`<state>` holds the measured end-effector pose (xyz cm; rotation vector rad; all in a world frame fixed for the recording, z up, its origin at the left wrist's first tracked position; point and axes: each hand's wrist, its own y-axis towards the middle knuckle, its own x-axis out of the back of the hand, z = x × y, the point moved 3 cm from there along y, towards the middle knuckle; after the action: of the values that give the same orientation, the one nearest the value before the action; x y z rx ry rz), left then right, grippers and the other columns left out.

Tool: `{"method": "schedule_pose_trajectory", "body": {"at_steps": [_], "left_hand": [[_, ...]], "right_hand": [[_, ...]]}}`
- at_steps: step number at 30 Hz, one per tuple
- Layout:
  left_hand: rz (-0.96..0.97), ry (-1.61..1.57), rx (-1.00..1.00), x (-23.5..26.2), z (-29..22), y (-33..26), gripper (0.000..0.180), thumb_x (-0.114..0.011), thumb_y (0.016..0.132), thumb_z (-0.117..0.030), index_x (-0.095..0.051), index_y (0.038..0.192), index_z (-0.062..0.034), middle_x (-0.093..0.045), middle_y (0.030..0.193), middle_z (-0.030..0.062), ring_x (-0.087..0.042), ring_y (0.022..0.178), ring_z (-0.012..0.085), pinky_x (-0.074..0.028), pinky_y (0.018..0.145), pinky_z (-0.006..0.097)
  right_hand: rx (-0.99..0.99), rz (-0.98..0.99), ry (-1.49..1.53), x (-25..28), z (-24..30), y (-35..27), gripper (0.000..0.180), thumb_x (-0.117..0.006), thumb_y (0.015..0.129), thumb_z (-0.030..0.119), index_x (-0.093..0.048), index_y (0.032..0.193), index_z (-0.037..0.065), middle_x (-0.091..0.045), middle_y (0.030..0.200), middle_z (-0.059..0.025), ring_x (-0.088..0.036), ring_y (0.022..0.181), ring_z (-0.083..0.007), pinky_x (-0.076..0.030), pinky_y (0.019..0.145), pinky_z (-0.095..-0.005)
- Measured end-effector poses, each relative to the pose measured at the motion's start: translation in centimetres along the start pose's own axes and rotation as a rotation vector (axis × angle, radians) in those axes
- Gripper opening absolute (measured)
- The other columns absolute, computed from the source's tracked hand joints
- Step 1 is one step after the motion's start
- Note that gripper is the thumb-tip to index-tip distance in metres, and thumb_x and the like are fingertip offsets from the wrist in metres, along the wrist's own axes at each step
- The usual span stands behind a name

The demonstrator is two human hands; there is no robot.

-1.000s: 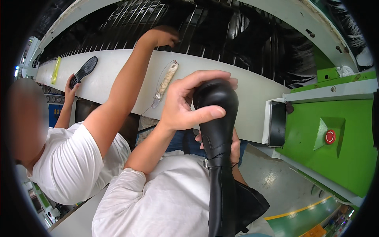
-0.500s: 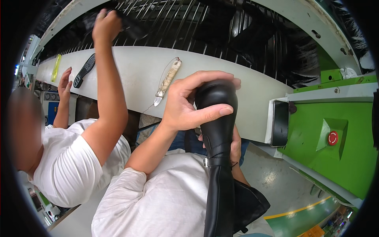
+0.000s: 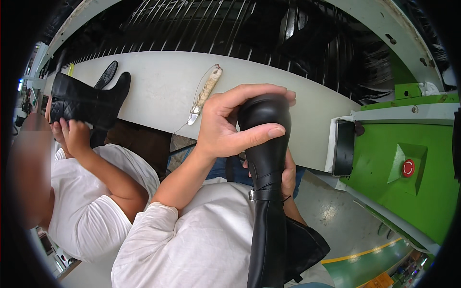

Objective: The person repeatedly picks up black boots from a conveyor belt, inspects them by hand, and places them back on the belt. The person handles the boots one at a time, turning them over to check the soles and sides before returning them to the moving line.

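A person in a white shirt holds a tall black boot (image 3: 267,192) upright in front of the chest, seen from a head camera looking down. The left hand (image 3: 230,127) is wrapped over the boot's rounded toe, with the fingers curled across the top and the thumb pressed along the near side. The right hand (image 3: 287,174) is mostly hidden behind the boot – only its fingers show, closed against the far side just above a small buckle strap. The boot's shaft runs down to the lower edge of the view.

Beyond the boot lies a long, pale curved worktop (image 3: 158,91), and on it a narrow beige brush-like tool (image 3: 205,93) with a thin wire loop. Behind the worktop is a dark rack of metal bars (image 3: 201,24). To the right stands a green machine (image 3: 408,158) with a red round button (image 3: 408,167).

At the left, a co-worker in a white shirt holds a quilted black boot (image 3: 81,101) near the head with one hand (image 3: 72,134) – the grip is partly hidden.
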<state>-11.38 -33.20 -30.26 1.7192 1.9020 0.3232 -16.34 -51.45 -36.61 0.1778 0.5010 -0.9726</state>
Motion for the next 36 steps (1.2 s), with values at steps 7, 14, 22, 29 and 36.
{"method": "schedule_pose_trajectory", "body": {"at_steps": [7,14,22,29,36], "left_hand": [[0.013,0.025,0.031,0.1,-0.4,-0.2,0.050,-0.094,0.089,-0.008,-0.075,0.134,0.0051,-0.083,0.128,0.0206,-0.081,0.116,0.0276,-0.065,0.103,0.040],[0.003,0.078,0.040,-0.4,-1.7,-0.1,0.050,-0.094,0.089,-0.011,-0.075,0.133,0.0053,-0.083,0.127,0.0203,-0.082,0.114,0.0277,-0.065,0.102,0.039],[0.025,0.112,0.058,-1.0,-2.9,-0.2,0.045,-0.093,0.091,-0.018,-0.080,0.129,0.0039,-0.085,0.122,0.0196,-0.083,0.108,0.0263,-0.065,0.099,0.038],[0.049,0.270,0.066,-1.5,-5.8,0.3,0.044,-0.094,0.089,-0.015,-0.079,0.126,0.0032,-0.085,0.119,0.0179,-0.083,0.103,0.0248,-0.065,0.097,0.037],[-0.009,0.118,0.123,-0.9,-4.8,-0.9,0.042,-0.090,0.091,-0.009,-0.075,0.127,0.0060,-0.083,0.120,0.0237,-0.083,0.104,0.0282,-0.067,0.095,0.040]], "right_hand": [[0.017,-0.004,-0.018,0.0,0.2,0.1,0.127,-0.058,0.091,0.098,-0.044,0.159,-0.008,-0.073,0.118,-0.0218,-0.079,0.093,-0.0261,-0.067,0.075,-0.0344],[0.001,-0.002,-0.019,0.1,0.1,-0.2,0.124,-0.058,0.092,0.097,-0.045,0.159,-0.006,-0.073,0.121,-0.0226,-0.079,0.096,-0.0267,-0.066,0.077,-0.0339],[-0.033,0.003,0.035,0.0,0.2,-1.2,0.120,-0.058,0.093,0.096,-0.047,0.158,-0.005,-0.072,0.124,-0.0229,-0.078,0.100,-0.0276,-0.066,0.084,-0.0391],[0.094,0.032,-0.163,-0.1,2.6,-1.1,0.111,-0.060,0.100,0.084,-0.047,0.158,-0.010,-0.071,0.131,-0.0198,-0.074,0.113,-0.0240,-0.059,0.099,-0.0365],[0.214,-0.043,-0.121,1.5,1.0,-2.7,0.079,-0.062,0.113,0.048,-0.046,0.162,-0.012,-0.067,0.139,-0.0244,-0.068,0.127,-0.0301,-0.054,0.107,-0.0406]]}}
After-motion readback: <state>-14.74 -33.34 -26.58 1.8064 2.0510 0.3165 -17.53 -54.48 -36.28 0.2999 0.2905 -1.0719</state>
